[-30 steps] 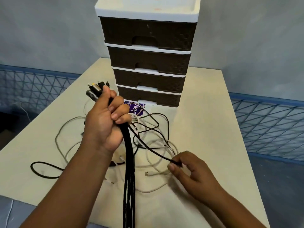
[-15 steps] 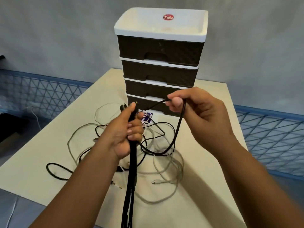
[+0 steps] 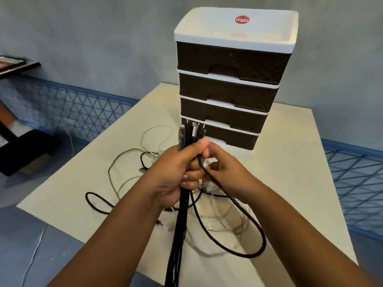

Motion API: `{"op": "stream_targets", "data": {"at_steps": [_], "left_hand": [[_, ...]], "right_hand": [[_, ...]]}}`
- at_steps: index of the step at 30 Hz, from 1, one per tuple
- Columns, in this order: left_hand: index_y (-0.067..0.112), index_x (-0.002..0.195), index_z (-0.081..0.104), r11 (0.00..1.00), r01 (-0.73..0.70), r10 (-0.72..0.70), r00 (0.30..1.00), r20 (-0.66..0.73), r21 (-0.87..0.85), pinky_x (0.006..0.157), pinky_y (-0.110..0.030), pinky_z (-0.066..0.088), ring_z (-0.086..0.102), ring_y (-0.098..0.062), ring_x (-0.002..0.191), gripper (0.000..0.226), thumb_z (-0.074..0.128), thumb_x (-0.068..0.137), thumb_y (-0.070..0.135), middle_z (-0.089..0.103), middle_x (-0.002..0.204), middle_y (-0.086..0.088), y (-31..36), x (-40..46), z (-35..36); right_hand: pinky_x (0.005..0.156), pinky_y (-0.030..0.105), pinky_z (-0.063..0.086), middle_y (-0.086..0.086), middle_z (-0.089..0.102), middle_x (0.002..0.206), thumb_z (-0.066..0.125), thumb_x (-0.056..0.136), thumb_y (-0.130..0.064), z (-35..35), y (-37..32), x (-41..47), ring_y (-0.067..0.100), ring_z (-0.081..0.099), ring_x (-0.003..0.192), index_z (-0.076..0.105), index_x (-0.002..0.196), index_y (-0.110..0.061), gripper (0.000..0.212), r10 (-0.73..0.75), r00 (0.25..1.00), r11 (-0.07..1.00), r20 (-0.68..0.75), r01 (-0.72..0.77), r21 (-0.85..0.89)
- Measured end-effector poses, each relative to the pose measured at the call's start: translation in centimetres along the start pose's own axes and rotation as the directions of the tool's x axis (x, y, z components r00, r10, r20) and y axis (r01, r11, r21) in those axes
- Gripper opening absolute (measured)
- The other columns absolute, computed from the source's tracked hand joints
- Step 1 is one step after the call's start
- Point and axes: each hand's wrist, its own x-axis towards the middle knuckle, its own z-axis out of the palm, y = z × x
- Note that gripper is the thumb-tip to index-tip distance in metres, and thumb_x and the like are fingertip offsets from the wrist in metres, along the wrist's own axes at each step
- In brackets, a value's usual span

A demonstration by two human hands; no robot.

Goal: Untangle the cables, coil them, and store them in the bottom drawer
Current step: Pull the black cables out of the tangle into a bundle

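At the centre of the frame the left hand (image 3: pixel 176 175) is clenched in a fist around a bundle of black cables (image 3: pixel 180 220), its fingers (image 3: pixel 191 180) curled tight about them; the plug ends (image 3: pixel 191 131) stick up above the thumb and the long strands hang straight down past the lower edge of the frame. Just right of it the right hand (image 3: pixel 226 170) presses in against the bundle and pinches one black cable (image 3: pixel 234 206), which droops from the fingers into a wide loop at lower centre and climbs back toward the bundle; exactly how the right fingertips lie is hard to make out, as they are tucked behind the left fist. On the pale tabletop (image 3: pixel 290 172) beneath both hands, loose white and black cables (image 3: pixel 128 172) lie tangled in overlapping loops, spreading toward the left of the frame. In the upper centre, at the far end of the tabletop, stands a drawer unit (image 3: pixel 228 90) with four dark brown drawers, all closed, and a white top bearing a red oval sticker (image 3: pixel 242 19) that reads "Uniplus". The bottom drawer (image 3: pixel 232 136) sits just behind the raised plug ends.
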Motion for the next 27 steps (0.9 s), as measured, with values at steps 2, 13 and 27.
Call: {"op": "stream_targets", "data": {"at_steps": [2, 13, 27], "left_hand": [[0.016, 0.076, 0.049, 0.999, -0.022, 0.019, 0.998, 0.058, 0.036, 0.037, -0.012, 0.015, 0.017, -0.003, 0.036, 0.025, 0.059, 0.087, 0.037, 0.022, 0.046, 0.008, 0.4, -0.8, 0.1], [0.022, 0.065, 0.056, 0.997, -0.073, 0.070, 0.988, 0.138, 0.020, 0.036, -0.012, 0.012, 0.008, -0.004, 0.041, 0.027, 0.059, 0.084, 0.042, 0.014, 0.050, 0.010, 4.4, -3.5, -6.8], [0.022, 0.065, 0.058, 1.000, -0.007, -0.001, 0.946, 0.324, 0.023, 0.035, -0.011, 0.014, 0.015, 0.000, 0.036, 0.027, 0.062, 0.083, 0.042, 0.025, 0.044, 0.013, 7.3, -4.6, -13.6]], "right_hand": [[0.088, 0.042, 0.048, -0.009, 0.058, 0.087, 0.043, 0.080, -0.040, 2.3, 0.2, 2.4, 0.009, 0.055, 0.079, 0.050, 0.092, -0.030, 0.017, 0.051, 0.996, 0.998, 0.074, -0.049, -0.032], [0.065, 0.037, 0.053, -0.001, 0.061, 0.077, 0.063, 0.086, -0.054, 3.2, 0.4, 6.2, 0.016, 0.062, 0.066, 0.056, 0.109, -0.028, 0.036, 0.097, 0.935, 0.986, -0.341, -0.137, -0.094], [0.076, 0.049, 0.055, 0.009, 0.068, 0.083, 0.039, 0.102, -0.041, 5.6, -3.5, 8.1, 0.030, 0.068, 0.075, 0.064, 0.084, -0.017, 0.038, 0.115, 0.758, 0.943, -0.642, -0.286, -0.169]]}}
